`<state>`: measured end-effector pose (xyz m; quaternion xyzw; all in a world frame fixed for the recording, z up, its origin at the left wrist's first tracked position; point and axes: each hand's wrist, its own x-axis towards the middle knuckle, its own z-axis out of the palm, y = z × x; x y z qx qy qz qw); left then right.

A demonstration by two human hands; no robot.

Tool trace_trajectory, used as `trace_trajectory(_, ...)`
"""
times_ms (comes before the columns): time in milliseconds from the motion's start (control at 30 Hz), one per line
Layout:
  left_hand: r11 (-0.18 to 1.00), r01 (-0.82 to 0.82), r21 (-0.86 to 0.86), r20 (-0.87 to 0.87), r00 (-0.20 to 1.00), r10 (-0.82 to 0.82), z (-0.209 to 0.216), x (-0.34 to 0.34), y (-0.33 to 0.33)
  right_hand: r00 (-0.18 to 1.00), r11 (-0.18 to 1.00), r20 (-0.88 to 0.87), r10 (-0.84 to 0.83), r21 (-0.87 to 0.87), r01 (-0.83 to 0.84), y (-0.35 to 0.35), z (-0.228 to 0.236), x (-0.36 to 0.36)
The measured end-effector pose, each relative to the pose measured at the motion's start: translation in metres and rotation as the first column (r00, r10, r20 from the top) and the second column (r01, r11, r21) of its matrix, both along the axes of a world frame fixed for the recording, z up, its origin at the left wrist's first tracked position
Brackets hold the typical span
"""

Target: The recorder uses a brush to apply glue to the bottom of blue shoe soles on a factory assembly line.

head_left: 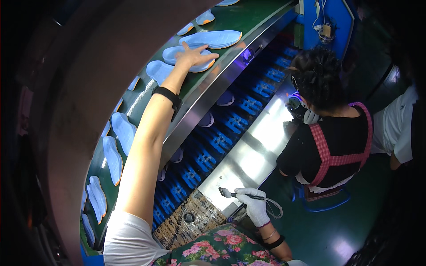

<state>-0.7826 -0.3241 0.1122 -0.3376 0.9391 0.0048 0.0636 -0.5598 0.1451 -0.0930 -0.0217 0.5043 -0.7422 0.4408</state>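
My bare left hand [191,57] stretches far forward over a green conveyor belt. Its fingers are spread on a light blue shoe sole [205,66] with an orange edge, not wrapped round it. A longer blue sole [217,39] lies just beyond, and another sole [158,71] sits on the near side of my hand. Close to my body, my right hand [254,207], in a white knit glove, grips a brush [225,192] with a dark handle. A pale thin tube or cable loops from behind this handle. The bristles point left above a metal ledge.
Several more blue soles [124,132] lie along the green belt [235,20]. A metal rail [215,75] edges it. Below run rows of blue brackets [221,141] and a shiny ledge [262,135], partly covered with brown tape [199,217]. A seated co-worker [339,137] is at the right.
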Motion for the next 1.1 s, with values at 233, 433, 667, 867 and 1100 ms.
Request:
trace_trajectory(233, 0.998, -0.054, -0.017, 0.098, 0.994, 0.056, -0.003, -0.012, -0.017, 0.999, 1.0, 0.024, -0.023, 0.002, 0.023, -0.002, -0.002, -0.005)
trace_trajectory(433, 0.996, -0.082, -0.047, 0.097, 0.992, 0.086, -0.001, -0.018, -0.004, 0.999, 0.999, 0.03, -0.041, 0.025, 0.04, -0.005, -0.01, -0.012)
trace_trajectory(667, 0.995, -0.083, -0.064, 0.043, 0.995, 0.086, -0.005, -0.012, -0.018, 0.995, 0.998, 0.08, -0.051, 0.033, 0.048, -0.011, -0.013, -0.013)
trace_trajectory(867, 0.989, -0.122, -0.082, -0.001, 0.993, 0.122, -0.003, -0.01, 0.0, 0.993, 0.996, 0.08, -0.089, 0.002, 0.089, -0.011, -0.02, -0.015)
trace_trajectory(1100, 0.989, -0.111, -0.094, -0.056, 0.993, 0.106, 0.014, -0.012, 0.036, 0.992, 0.995, 0.075, -0.102, -0.005, 0.103, -0.012, -0.022, -0.015)
